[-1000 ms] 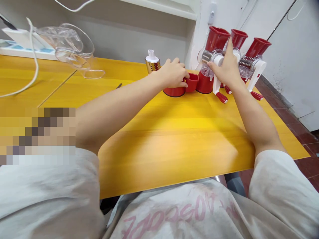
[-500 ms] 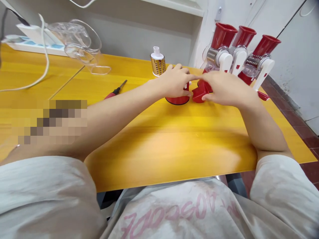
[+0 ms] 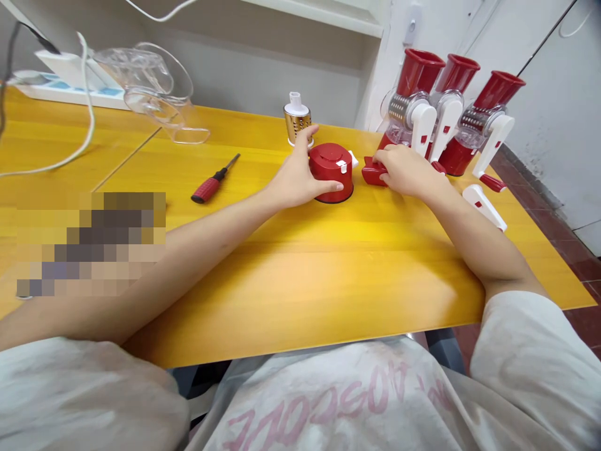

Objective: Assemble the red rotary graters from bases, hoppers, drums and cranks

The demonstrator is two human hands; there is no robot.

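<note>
My left hand curls around the left side of a round red base that stands on the yellow table. My right hand is closed on a small red plastic part lying just right of that base. Three assembled red rotary graters with white cranks stand in a row behind my right hand. A steel drum blade with a white cap stands behind the base.
A red-handled screwdriver lies left of my left hand. A loose white crank handle lies by my right forearm. Clear plastic housings and a white cable occupy the back left. The table's right edge borders a red tiled floor.
My right hand left the grater, came down and took the small red part. My left hand slid off the top of the red base to its side, uncovering it.
</note>
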